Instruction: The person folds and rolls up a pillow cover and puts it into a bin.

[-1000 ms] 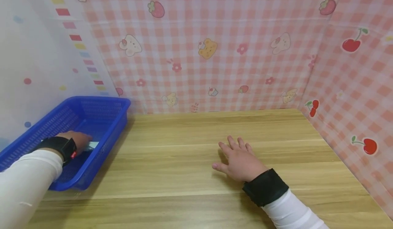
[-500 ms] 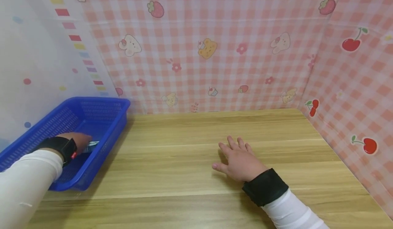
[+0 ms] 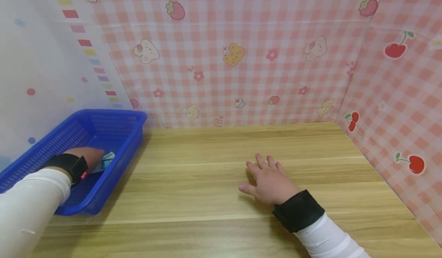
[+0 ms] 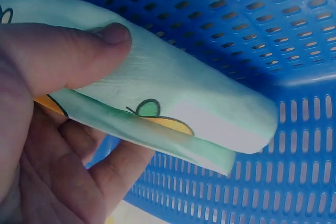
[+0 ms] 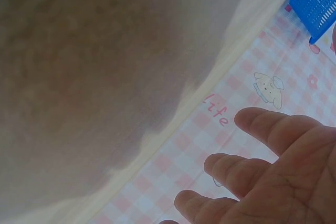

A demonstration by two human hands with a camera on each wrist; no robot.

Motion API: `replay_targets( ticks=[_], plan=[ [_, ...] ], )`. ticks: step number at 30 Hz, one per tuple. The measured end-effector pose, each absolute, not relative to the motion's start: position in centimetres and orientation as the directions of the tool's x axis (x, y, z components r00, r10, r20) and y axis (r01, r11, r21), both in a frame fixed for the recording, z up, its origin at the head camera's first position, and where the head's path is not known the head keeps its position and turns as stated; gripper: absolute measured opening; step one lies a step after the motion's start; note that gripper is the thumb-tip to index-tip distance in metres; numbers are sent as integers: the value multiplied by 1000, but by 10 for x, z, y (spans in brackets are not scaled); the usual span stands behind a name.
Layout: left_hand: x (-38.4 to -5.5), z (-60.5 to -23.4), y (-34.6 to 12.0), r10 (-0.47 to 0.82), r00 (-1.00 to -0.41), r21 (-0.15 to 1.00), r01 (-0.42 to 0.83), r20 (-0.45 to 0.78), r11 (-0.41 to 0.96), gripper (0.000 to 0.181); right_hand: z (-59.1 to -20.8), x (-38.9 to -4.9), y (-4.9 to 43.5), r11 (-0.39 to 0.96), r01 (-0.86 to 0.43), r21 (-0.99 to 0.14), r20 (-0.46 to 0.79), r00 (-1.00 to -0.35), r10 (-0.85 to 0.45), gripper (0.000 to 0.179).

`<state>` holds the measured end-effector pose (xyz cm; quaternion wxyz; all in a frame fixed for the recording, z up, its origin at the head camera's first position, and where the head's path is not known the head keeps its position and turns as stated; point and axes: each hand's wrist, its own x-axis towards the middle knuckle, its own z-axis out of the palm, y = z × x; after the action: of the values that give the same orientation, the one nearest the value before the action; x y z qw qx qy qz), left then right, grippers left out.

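Observation:
Inside the blue plastic basket (image 3: 132, 135), my left hand (image 3: 88, 157) holds a folded pale green cloth (image 4: 173, 95) with a printed orange and green pattern. The left wrist view shows the thumb (image 4: 79, 51) lying on top of the cloth and the fingers beneath it. Part of the cloth (image 3: 105, 161) shows past the hand in the head view; the rest is hidden by the hand. My right hand (image 3: 271, 183) rests palm down over the wooden table with its fingers spread, holding nothing.
The wooden table (image 3: 193, 181) extends from the basket to the right wall. A pink checked backdrop (image 3: 207, 77) stands behind it, and another checked sheet (image 3: 397, 108) closes the right side. A white dotted sheet (image 3: 51, 70) is at the left, beside the basket.
The pale green cloth has risen and turned a little in the left hand, so more of it shows beyond the fingers. The right hand and the basket look the same.

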<state>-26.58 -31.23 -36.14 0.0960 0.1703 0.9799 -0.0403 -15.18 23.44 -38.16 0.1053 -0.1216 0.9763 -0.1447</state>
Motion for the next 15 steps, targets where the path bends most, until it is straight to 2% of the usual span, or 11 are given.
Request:
replay_targets(
  ticks=[2,4,15],
  plan=[
    [-264,-359,-310,373,-909,-89,394,-188,915,20,-382,-152,235,928,-206,-311,-172,-948,-268,83],
    [-263,-358,-308,412,-895,-123,434,-170,892,22,-382,-152,235,927,-205,-313,-172,-948,-268,83],
    [-267,-357,-305,396,-910,-105,408,-121,907,19,-383,-152,235,925,-203,-321,-173,-948,-268,83]
  ],
)
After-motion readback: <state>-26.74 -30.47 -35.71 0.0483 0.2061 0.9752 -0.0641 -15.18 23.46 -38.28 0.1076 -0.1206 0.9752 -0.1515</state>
